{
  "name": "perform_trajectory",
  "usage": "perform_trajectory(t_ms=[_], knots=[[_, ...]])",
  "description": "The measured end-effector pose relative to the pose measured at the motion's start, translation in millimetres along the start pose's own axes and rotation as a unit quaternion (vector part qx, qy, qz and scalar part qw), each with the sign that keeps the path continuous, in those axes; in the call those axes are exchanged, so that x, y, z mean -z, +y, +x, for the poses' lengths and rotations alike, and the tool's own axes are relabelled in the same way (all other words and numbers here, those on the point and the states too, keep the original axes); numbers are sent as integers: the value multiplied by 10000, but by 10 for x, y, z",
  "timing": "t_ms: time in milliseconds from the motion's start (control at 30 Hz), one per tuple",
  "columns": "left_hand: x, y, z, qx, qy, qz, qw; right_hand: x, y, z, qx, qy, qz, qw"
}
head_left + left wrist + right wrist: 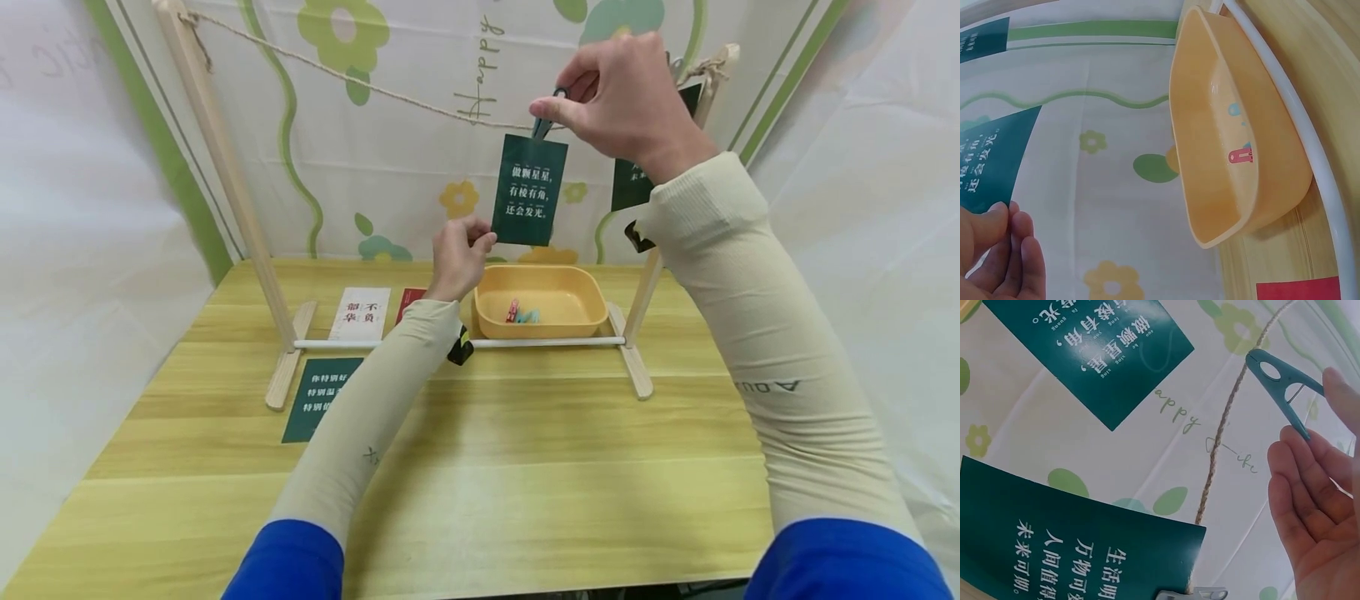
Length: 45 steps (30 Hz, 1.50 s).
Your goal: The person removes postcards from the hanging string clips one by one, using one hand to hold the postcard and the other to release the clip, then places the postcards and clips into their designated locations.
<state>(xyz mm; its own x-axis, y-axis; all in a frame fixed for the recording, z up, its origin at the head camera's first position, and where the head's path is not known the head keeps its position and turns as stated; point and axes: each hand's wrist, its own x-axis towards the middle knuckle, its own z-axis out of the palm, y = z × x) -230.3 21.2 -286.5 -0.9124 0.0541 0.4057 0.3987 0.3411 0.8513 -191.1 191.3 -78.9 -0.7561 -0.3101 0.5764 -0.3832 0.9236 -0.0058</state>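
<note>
Up at the rope [322,66], my right hand [626,104] pinches the handles of a teal clothespin [1280,387] between thumb and fingers. The clothespin's nose lies over the rope in the right wrist view. My left hand [457,260] pinches the lower left corner of a dark green card [528,190] with white writing. That card hangs upright below the rope; its top edge overlaps the clothespin in the head view but shows apart from it in the right wrist view. Farther right, a second green card [1085,519] hangs by a grey clip [1190,594], partly behind my right hand in the head view.
A wooden stand [236,183] carries the rope, with a white rod [551,342] across its base. Behind the rod sits a yellow basin [566,304] holding a red clip [512,311] and blue ones. A white card [360,314], a red card [409,299] and a green card [315,408] lie on the table.
</note>
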Motion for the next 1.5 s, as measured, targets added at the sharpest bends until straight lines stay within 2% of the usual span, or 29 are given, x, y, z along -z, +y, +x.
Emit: perform_trajectory(t_ms=[233,567,1000,1500], knots=[[35,-9,5,43,32,-9,10000,-33,-3,-37,5,-59,86,9999],[79,-79,-16,-56,104,48,9999,-89,6,-66,-49,-221,113,9997],[134,-116,-57,42,195,51,9998,-175,50,-131,133,-222,110,9996],[190,-222,-87,232,280,11,9993,-261,103,-214,70,-411,245,9988]])
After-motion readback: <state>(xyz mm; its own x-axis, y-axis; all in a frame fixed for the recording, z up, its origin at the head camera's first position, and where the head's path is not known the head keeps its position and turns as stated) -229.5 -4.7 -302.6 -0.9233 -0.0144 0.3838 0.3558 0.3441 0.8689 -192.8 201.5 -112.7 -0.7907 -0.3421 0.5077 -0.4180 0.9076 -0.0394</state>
